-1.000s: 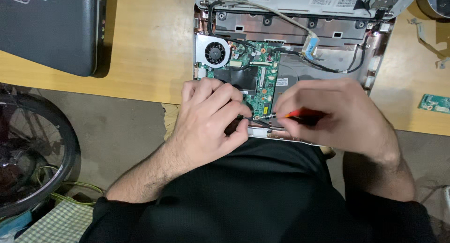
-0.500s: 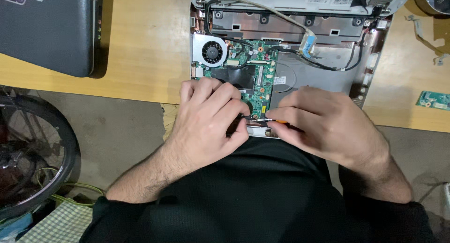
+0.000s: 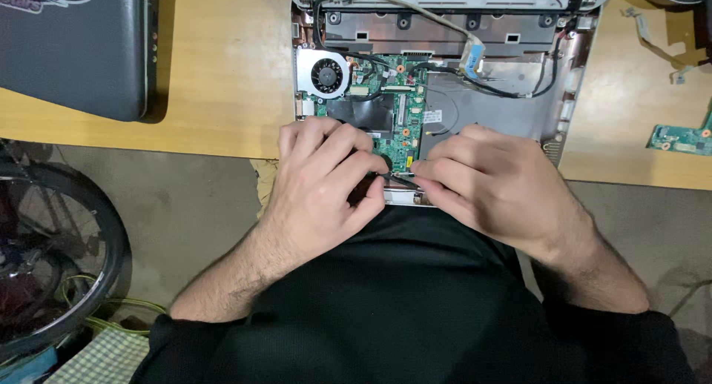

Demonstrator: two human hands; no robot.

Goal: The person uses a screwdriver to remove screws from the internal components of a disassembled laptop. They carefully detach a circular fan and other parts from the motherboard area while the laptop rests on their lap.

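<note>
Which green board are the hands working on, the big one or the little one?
The big green board inside the opened laptop, beside the fan. The little one lies untouched at the desk's right edge.

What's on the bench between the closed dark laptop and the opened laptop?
Nothing: between the closed laptop and opened laptop, the head view shows bare wooden bench.

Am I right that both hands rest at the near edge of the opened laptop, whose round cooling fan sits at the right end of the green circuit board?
Not quite. In the head view the left hand and right hand do rest at the near edge of the opened laptop, but the round cooling fan sits at the left end of the green circuit board, not the right.
</note>
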